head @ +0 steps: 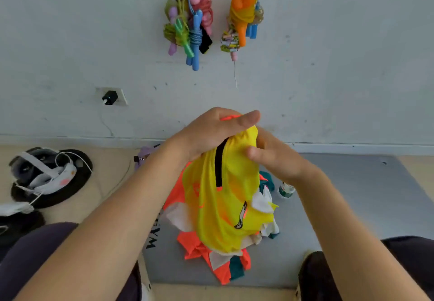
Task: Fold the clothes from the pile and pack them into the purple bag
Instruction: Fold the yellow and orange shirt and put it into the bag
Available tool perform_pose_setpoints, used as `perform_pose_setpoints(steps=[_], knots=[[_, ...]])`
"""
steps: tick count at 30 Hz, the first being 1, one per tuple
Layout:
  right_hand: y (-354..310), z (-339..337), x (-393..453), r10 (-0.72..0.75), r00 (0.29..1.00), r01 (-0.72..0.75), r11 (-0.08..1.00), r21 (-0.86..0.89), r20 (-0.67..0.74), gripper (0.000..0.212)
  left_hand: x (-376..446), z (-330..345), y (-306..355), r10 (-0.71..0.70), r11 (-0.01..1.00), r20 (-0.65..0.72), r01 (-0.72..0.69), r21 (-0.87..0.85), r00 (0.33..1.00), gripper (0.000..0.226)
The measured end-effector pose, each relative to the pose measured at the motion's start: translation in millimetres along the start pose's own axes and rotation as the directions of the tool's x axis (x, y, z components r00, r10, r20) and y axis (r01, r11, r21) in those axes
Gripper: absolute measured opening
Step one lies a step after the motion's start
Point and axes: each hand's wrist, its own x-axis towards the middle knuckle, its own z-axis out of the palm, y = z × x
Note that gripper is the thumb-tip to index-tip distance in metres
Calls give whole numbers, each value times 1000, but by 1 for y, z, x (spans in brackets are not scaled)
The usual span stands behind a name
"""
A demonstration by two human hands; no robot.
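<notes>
Yellow shirt hanging above clothes pile on grey mat; left hand clutching its top, right hand gripping beside.

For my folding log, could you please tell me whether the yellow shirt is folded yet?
Not folded: the yellow shirt hangs bunched from both hands, left hand and right hand.

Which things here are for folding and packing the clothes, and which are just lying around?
For the job: yellow garment, held up by the left hand and the right hand; pile of clothes on the grey mat; purple bag, mostly hidden behind the left arm.

Just lying about: skipping ropes on the wall; plastic bottle; headset; wall plug.
</notes>
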Motion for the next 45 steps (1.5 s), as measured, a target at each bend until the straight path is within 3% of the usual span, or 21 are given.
perform_pose_setpoints(steps=[3, 6, 8, 10, 12, 14, 17, 20, 24, 28, 33, 36, 40, 43, 45], knots=[[-13, 9, -9, 152, 975, -145, 988, -55, 161, 87, -13, 4, 11, 62, 998, -44, -60, 33, 997, 39], [-19, 9, -15, 180, 982, -176, 982, -70, 55, 60, -19, 3, -2, 102, 994, -162, -94, 61, 981, 22], [-20, 4, -20, 185, 982, -187, 979, -79, -24, 55, -24, 2, -15, 87, 996, -227, -81, 35, 970, 12], [-14, -2, -26, 179, 981, -184, 981, -61, -78, 53, -28, 2, -34, 13, 999, -228, -24, -44, 974, 23], [-3, -3, -33, 170, 978, -173, 985, -22, -120, 52, -33, 4, -58, -144, 981, -118, 126, -147, 982, 43], [7, -2, -36, 167, 974, -162, 986, 49, -153, 48, -36, 14, -80, -276, 952, 97, 285, -108, 956, 57], [17, -2, -34, 159, 972, -149, 986, 72, -171, 43, -37, 25, -98, -351, 914, 258, 390, -116, 900, 64], [23, -6, -37, 176, 968, -155, 980, 121, -179, 40, -34, 24, -102, -320, 902, 184, 358, -240, 930, 58], [26, -14, -40, 184, 977, -173, 980, 99, -112, 39, -34, 15, -94, -262, 904, -93, 211, -372, 960, 32], [20, -15, -41, 166, 984, -164, 985, 45, -61, 58, -39, 7, -83, -117, 968, -214, 63, -243, 970, 34], [17, 4, -41, 71, 991, -91, 980, -178, -115, 32, -49, 17, -72, -37, 999, -85, 39, 24, 996, 34], [18, 15, -42, 128, 985, -141, 983, -116, -112, 42, -53, 21, -70, -17, 997, -62, 21, 68, 998, 27], [24, 12, -44, 332, 943, -332, 942, -54, -1, 81, -58, 22, -68, 20, 997, -81, -15, 70, 997, 28], [26, 16, -44, 480, 876, -478, 877, -52, 37, 93, -62, 24, -65, 57, 997, -90, -51, 62, 994, 29], [26, 17, -45, 484, 875, -484, 875, 2, 6, 95, -63, 26, -65, 86, 993, -95, -78, 85, 992, 31]])
